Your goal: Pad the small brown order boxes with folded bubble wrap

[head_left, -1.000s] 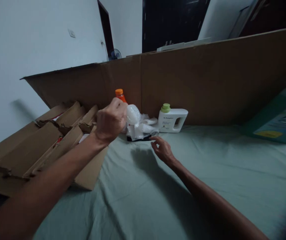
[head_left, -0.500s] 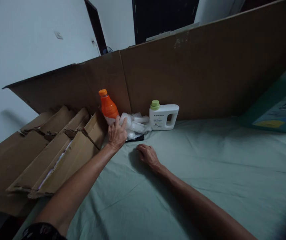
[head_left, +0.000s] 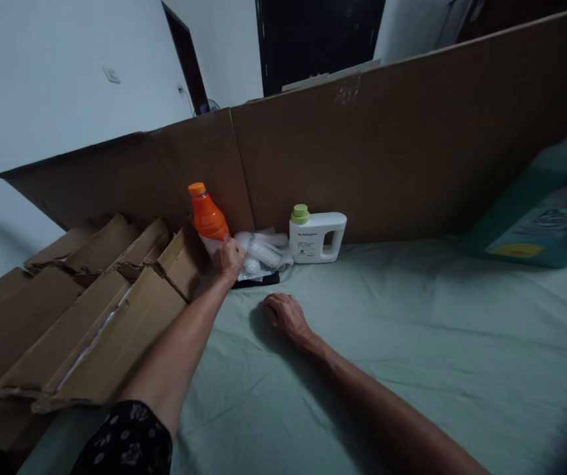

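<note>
My left hand [head_left: 228, 258] is closed at the lower part of an orange bottle [head_left: 208, 216] with an orange cap. Its fingers are curled, and what they hold, if anything, is hidden behind the hand. Just right of it lies a bundle of clear bubble wrap [head_left: 263, 251], with a flat black object [head_left: 258, 281] partly under it. My right hand [head_left: 287, 313] rests on the green sheet [head_left: 392, 343] with its fingers curled in and nothing visible in them. A white jug [head_left: 315, 241] with a green cap stands upright beyond it, beside the bubble wrap.
Cardboard dividers [head_left: 109, 330] form slots on the left, with something pale and purple in one. A tall cardboard panel [head_left: 387, 145] closes off the back. At the right edge stands a large container of green liquid [head_left: 525, 211].
My left hand has turned and its fingers, spread over the bubble wrap before, are now curled in beside the bottle. The view has shifted slightly; my right hand stays on the sheet.
</note>
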Demonstrator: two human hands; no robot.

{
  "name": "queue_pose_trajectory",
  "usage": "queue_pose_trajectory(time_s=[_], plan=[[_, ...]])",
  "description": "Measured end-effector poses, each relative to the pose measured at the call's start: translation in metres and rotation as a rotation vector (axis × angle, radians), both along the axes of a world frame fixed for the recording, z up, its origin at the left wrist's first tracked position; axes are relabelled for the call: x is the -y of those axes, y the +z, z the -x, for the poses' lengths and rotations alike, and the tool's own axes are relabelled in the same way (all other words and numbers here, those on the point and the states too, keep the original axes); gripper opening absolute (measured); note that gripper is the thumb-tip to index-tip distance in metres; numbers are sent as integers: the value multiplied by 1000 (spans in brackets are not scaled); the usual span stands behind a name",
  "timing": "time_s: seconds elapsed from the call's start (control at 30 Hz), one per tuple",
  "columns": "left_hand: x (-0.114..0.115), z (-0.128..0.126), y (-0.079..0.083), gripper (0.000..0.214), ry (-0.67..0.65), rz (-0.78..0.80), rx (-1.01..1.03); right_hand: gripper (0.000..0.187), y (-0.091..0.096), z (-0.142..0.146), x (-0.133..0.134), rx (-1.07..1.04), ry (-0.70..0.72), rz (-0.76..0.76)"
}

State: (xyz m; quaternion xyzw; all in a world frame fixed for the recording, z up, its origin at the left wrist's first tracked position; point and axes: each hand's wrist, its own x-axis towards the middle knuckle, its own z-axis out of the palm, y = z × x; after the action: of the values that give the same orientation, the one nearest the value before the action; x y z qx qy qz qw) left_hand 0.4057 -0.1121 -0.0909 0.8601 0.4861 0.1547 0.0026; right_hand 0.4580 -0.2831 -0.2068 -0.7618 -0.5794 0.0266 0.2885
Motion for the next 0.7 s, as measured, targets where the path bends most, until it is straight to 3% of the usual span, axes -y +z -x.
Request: queue_pose_trajectory(time_s=[0.13,0.23,0.33,0.4,0.43,0.5,0.57,0.63,0.7], plan=[[4,0,5,32,-10,120,4,19,2,0,0,3,1,20],[23,24,12,45,-33,167,20,20,4,0,0,9,8,19],[62,75,12,69,-127,159,63,22,5,-1,-2,18,12,10],[91,122,9,68,-288,13,145,23,5,-2,-4,25,15,6],[101,148,9,64,-301,-90,185,24,5,-2,-5,28,17,5],[112,197,12,59,-203,-311,262,25,4,-3,-7,33,21,1],[107,237,21,58,-44,-424,236,27,4,-4,-8,39,22,-3],[92,263,33,50,76,-372,97,28,6,-4,-9,46,17,-10],[78,276,45,34,161,-222,-41,28,8,-4,-9,55,11,-20]])
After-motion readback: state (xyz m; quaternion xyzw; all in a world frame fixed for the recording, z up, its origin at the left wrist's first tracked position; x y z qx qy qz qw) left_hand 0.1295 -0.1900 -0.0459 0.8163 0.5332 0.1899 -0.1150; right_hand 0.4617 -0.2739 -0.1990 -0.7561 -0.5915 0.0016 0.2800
